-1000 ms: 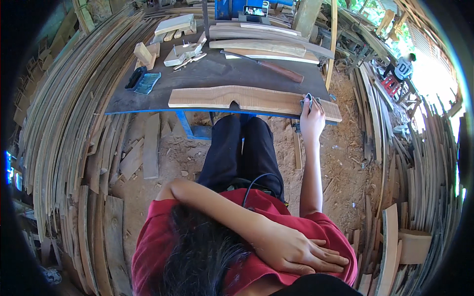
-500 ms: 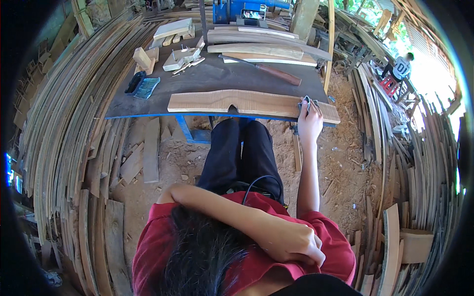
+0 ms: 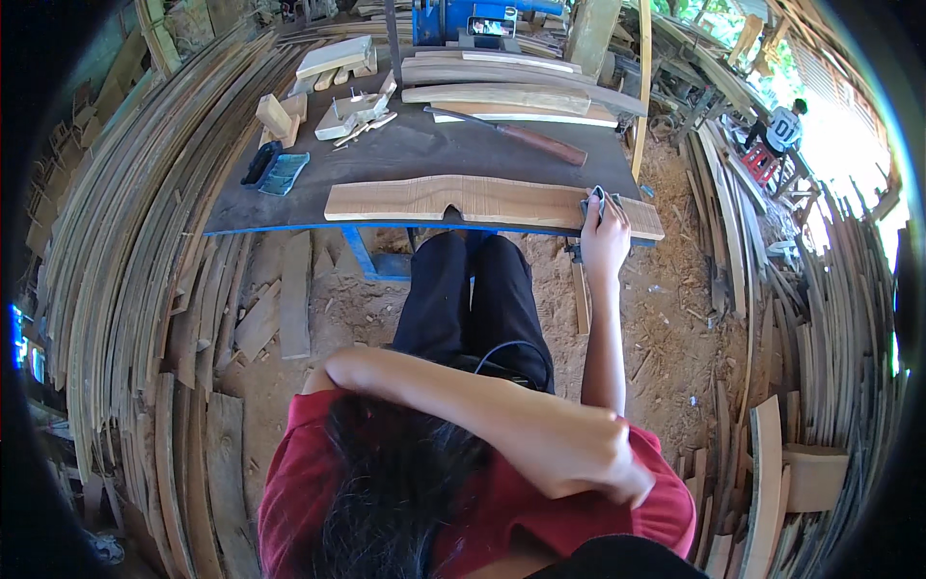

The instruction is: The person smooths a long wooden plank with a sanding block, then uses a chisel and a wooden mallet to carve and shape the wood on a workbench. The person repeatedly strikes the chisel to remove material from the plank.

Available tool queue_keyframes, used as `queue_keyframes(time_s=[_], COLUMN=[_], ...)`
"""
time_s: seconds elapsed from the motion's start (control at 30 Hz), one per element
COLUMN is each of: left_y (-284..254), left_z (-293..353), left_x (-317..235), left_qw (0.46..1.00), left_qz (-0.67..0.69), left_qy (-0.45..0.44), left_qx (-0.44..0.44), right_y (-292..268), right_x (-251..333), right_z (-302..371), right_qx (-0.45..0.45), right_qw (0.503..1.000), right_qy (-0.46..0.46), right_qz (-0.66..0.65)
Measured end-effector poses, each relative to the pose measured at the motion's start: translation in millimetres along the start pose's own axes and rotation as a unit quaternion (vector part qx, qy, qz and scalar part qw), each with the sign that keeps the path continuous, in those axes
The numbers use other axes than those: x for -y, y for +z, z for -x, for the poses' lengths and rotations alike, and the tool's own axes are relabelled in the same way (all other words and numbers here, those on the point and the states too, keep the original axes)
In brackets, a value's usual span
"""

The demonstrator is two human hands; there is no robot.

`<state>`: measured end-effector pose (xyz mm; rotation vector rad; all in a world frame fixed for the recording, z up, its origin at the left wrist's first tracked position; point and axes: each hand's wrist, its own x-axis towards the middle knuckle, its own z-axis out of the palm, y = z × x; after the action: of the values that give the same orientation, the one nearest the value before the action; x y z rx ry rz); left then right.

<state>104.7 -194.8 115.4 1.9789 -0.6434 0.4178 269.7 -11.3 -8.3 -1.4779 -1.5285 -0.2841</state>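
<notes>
Along the near edge of the table (image 3: pixel 424 154), seen from my head camera, lies the notched wooden board (image 3: pixel 395 200), its right end reaching the near right corner. My right hand (image 3: pixel 606 236) is there, fingers closed around a small grey folded piece (image 3: pixel 595 199) against the board. My left hand (image 3: pixel 603 463) lies across my chest by the right sleeve, blurred; I cannot tell whether it grips the cloth. Since it is off the board, I judge that a hard push at that right end could swivel or tip the wood over the near edge. My fingertips could also scrape the board's edge if the piece slipped. Toward the far right, the wooden-handled blade (image 3: pixel 540 140) lies well apart from my fingers; reaching across carelessly could mean a cut.
</notes>
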Motion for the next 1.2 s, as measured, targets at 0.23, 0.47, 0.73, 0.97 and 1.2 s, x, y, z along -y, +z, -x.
queue_keyframes(time_s=[0.23,0.47,0.73,0.97,1.2], left_y=[44.5,25.4,-4.6,38.4,21.1], left_z=[-24.3,-2.3,-6.2,-22.8,-2.8], left_x=[6.9,0.6,-3.0,20.7,4.2], left_qw=[0.978,0.997,0.996,0.997,0.997], left_qz=[0.117,-0.033,-0.056,0.016,-0.042], left_qy=[0.027,-0.051,-0.03,0.04,-0.025], left_qx=[-0.168,0.053,0.056,-0.066,0.056], right_y=[-0.4,0.4,0.8,-1.2,1.0], right_x=[1.6,1.4,2.5,3.5,1.7], right_z=[0.7,0.6,0.2,0.5,-0.2], right_qx=[-0.005,-0.003,-0.006,0.003,-0.008], right_qw=[1.0,1.0,1.0,1.0,1.0], right_qy=[-0.001,0.002,0.005,0.007,0.001], right_qz=[0.001,0.013,-0.004,0.004,-0.004])
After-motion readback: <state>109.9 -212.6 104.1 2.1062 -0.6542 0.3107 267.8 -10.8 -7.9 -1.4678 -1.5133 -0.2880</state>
